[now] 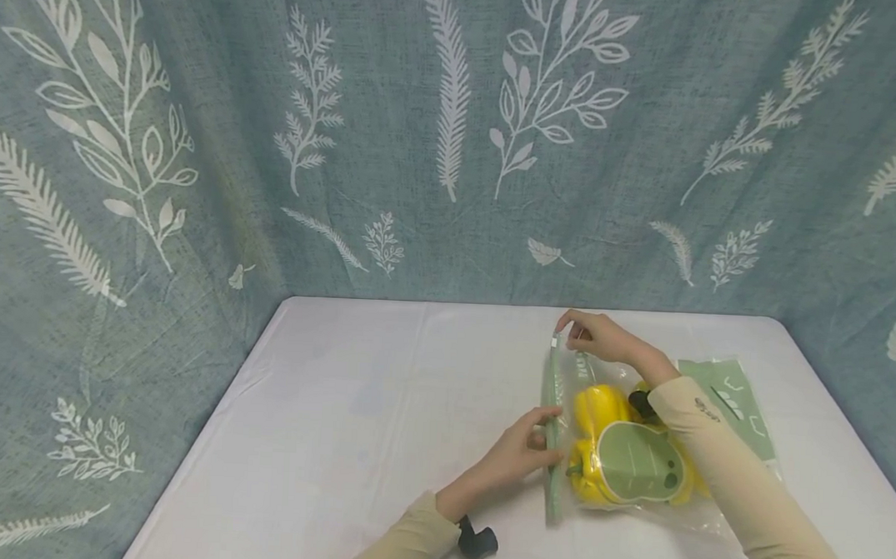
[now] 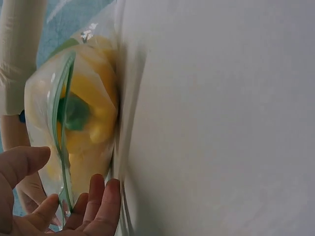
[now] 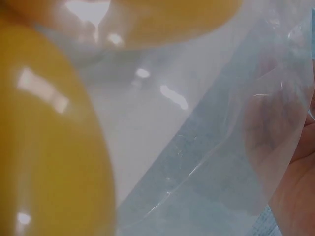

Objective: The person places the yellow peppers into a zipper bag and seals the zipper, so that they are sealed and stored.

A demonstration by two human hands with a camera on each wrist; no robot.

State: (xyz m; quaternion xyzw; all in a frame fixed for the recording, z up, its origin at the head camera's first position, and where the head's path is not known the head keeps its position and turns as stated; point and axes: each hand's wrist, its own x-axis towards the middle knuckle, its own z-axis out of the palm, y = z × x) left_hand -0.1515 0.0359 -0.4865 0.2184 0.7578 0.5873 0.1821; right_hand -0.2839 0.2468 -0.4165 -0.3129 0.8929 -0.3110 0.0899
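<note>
A clear zip bag (image 1: 552, 476) with a green seal strip lies on the right half of the table. Inside it are yellow bell peppers (image 1: 600, 407), one with a green stem showing in the left wrist view; a green printed label partly covers them. At the far end of the strip, by a white slider (image 1: 554, 342), my right hand (image 1: 599, 334) pinches the bag. My left hand (image 1: 511, 453) is at the middle of the strip, fingers spread and thumb apart around the bag's mouth. In the left wrist view the green seal (image 2: 63, 123) shows two slightly parted lines.
Another clear bag with a green printed panel (image 1: 746, 405) lies flat to the right, partly behind my right forearm. A white cloth covers the table (image 1: 352, 409). Blue-green leaf-patterned curtains (image 1: 394, 127) hang behind and at both sides.
</note>
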